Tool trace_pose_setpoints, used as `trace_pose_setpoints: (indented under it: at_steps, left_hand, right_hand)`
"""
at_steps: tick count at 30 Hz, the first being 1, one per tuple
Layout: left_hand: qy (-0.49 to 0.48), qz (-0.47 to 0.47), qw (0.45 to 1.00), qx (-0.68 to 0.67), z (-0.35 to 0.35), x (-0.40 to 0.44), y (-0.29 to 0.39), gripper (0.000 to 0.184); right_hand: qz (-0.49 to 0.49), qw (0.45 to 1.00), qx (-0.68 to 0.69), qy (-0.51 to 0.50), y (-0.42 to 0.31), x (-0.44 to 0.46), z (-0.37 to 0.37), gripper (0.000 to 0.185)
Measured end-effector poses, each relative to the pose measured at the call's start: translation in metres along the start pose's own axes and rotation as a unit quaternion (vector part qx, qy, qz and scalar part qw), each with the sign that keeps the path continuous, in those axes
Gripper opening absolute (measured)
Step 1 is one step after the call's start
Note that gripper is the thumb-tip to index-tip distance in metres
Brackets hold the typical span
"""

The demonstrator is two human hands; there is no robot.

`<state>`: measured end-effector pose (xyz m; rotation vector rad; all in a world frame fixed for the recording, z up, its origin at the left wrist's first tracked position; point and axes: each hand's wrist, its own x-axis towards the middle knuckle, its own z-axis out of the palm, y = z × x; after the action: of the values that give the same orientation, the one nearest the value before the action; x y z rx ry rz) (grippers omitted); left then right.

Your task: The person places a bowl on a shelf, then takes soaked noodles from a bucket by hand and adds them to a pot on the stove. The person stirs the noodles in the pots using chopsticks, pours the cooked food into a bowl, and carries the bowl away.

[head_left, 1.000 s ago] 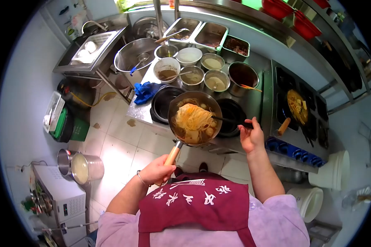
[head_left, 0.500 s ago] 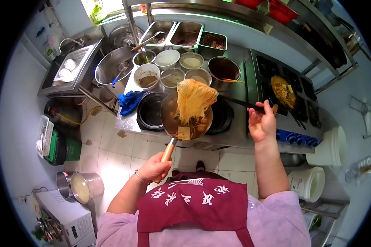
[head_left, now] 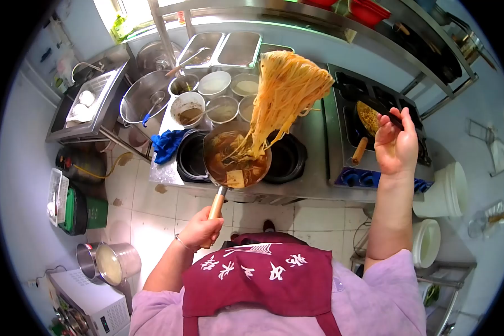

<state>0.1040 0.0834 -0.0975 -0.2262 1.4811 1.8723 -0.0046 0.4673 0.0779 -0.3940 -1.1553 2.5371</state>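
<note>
My left hand (head_left: 203,228) is closed round the wooden handle (head_left: 217,204) of a metal pan (head_left: 237,171). Brown broth and a pale square piece (head_left: 235,178) lie in the pan. My right hand (head_left: 396,140), raised at the right, grips a dark utensil (head_left: 369,102), which looks like chopsticks or tongs. From its far end hangs a large bundle of noodles (head_left: 283,92), whose lower strands reach into the pan. The pan is over two black bowls (head_left: 193,155) (head_left: 288,159) on the steel counter.
Metal and white bowls (head_left: 214,84) stand behind the pan, with steel trays (head_left: 238,49) beyond. A blue cloth (head_left: 167,146) lies at the counter's left end. The stove (head_left: 341,123) on the right holds a pan of yellow food (head_left: 368,119). At the left is a sink (head_left: 89,101).
My right hand has risen and moved right, lifting the noodles high out of the pan. The pan, in my left hand, has shifted left in view.
</note>
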Motion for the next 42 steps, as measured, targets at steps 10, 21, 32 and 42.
trace_pose_setpoints:
  at_steps: [10, 21, 32, 42]
  left_hand:
    - [0.044, 0.001, 0.999, 0.009, 0.007, -0.003, 0.008, 0.019]
    - [0.086, -0.004, 0.996, 0.036, 0.019, 0.014, 0.009, 0.016]
    - [0.113, -0.010, 0.991, 0.065, 0.038, 0.028, 0.021, 0.019]
    - [0.145, -0.005, 0.983, 0.115, 0.050, 0.044, 0.024, 0.020]
  right_hand:
    - [-0.020, 0.997, -0.013, 0.080, 0.054, -0.004, -0.066, 0.041]
    - [-0.003, 0.961, -0.275, -0.009, 0.185, 0.000, -0.146, 0.035]
    - [-0.062, 0.899, -0.390, -0.191, 0.140, -0.023, -0.123, 0.022]
    - [0.006, 0.936, -0.308, -0.172, 0.150, -0.014, -0.119, 0.023]
